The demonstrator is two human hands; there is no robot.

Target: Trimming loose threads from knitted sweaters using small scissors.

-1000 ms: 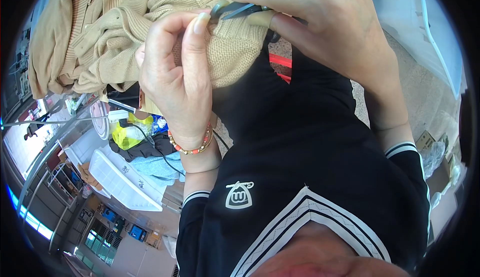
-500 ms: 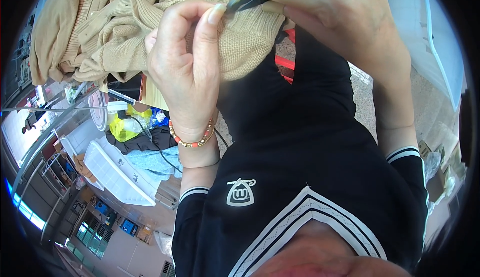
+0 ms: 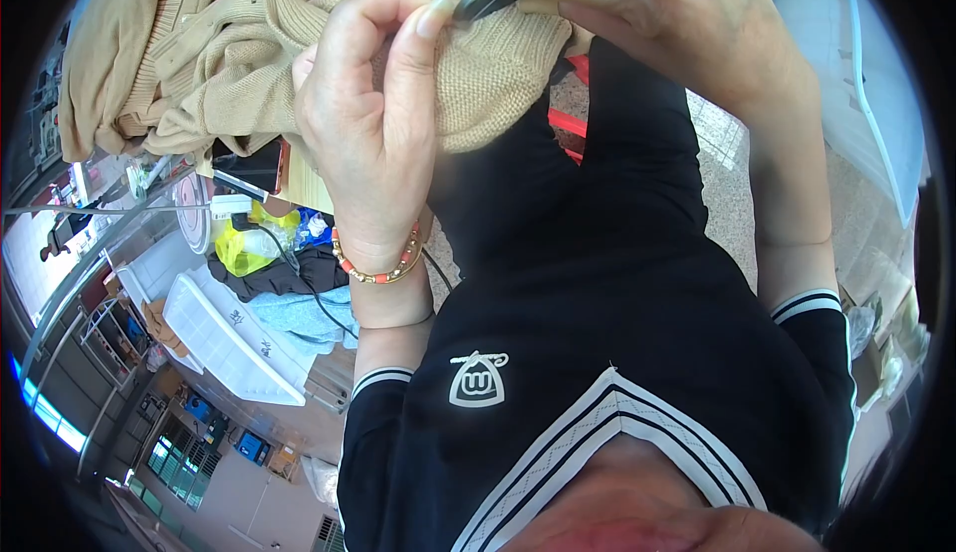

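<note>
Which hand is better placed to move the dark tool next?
Probably the right: the dark tool extends from the right hand, while the left hand appears occupied, pinching the beige knit beside the tool's end.

Tan ribbed knitwear [image 3: 488,89]; dark tool [image 3: 482,5]; black shirt [image 3: 578,303], black-striped white trim [image 3: 572,449].

Can see, at left, a crumpled yellow bag [image 3: 234,252] touching a dark cloth [image 3: 264,281], with a light blue cloth [image 3: 299,319] just below and a black cable [image 3: 321,303] across both. Can also see a tilted white plastic tray [image 3: 214,343], a barred window [image 3: 182,464] and, at far right, a translucent container [image 3: 881,84] with a pale blue edge, above a speckled floor [image 3: 719,139].
</note>
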